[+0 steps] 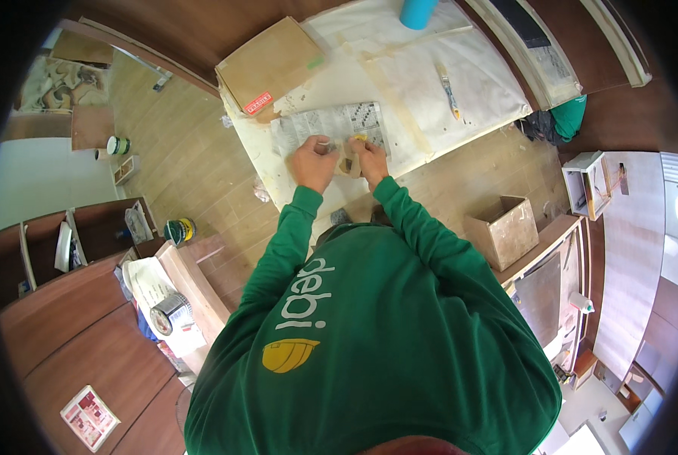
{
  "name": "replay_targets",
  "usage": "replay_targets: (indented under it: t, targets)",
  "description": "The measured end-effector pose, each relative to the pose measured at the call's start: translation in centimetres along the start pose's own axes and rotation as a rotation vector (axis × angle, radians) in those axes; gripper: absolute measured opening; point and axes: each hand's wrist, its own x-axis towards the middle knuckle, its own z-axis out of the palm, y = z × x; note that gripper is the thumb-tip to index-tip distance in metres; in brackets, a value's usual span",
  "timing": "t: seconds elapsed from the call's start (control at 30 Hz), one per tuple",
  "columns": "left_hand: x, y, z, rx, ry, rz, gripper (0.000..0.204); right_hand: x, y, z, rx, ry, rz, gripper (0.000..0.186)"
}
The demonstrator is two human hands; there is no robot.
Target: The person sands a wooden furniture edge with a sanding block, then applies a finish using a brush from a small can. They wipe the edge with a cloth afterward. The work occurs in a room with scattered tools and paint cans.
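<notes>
Green sweatshirt (399, 318) filled six o'clock, the covered table (479, 95) twelve.
Newspaper (301, 129) lay at twelve, partly hidden by left hand (315, 164) and right hand (371, 161), slightly apart, fingers curled; between them, a small beige piece (346, 164), whether gripped I couldn't tell.

A closed cardboard box (274, 61) with a red label lies at the far left of the worktable (479, 83). A blue cylinder (417, 13), cut off by the upper edge of the view, stands at its far side; a paintbrush (450, 95) lies flat toward the right. Two dark tubs (178, 230) (118, 145) are noted at left, on the floor. A metal can (170, 315) rests on white paper (148, 282). At right, an open-topped box (503, 233) shows stained sides.
</notes>
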Motion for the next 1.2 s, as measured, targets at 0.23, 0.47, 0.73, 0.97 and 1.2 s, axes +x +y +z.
replay_targets:
  t: [0.23,0.47,0.73,0.97,1.2]
  targets:
    - [-0.5,0.5,1.0,0.272,0.035,0.01,0.039,-0.4,-0.3,0.5,-0.02,-0.08,-0.026,0.052]
    - [-0.5,-0.7,0.7,0.191,0.052,0.002,0.039,-2.6,-2.1,0.9,-0.002,-0.129,-0.013,0.057]
    - [-1.1,-0.6,1.2,0.265,0.155,0.137,0.03,-2.3,-1.5,0.4,0.335,-0.304,0.137,0.046]
    - [-1.0,-0.6,0.9,0.29,0.254,0.265,0.028,-1.9,-1.3,0.6,0.377,-0.319,0.227,0.039]
    - [-1.5,0.3,0.4,0.508,0.342,0.58,0.027,-2.0,-1.0,1.0,0.345,-0.31,0.161,0.037]
